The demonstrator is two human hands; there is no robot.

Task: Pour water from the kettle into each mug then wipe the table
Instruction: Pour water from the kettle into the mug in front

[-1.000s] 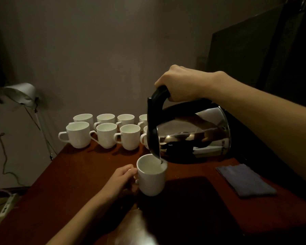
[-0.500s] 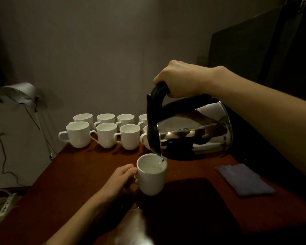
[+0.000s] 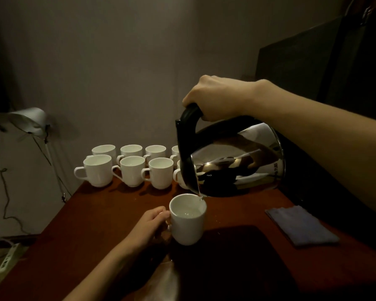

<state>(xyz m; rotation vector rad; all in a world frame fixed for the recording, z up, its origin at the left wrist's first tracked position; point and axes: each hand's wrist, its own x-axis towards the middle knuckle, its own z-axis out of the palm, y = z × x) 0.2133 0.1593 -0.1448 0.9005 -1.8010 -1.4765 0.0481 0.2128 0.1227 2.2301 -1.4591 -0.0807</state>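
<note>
Kettle [image 3: 237,161]: right hand [image 3: 215,97] wraps handle, tilting spout over near mug [image 3: 188,220]; left hand [image 3: 149,224] grips mug's handle, steadying it.

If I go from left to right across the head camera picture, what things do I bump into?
Lamp → left hand → mug being filled → kettle → folded cloth.
</note>
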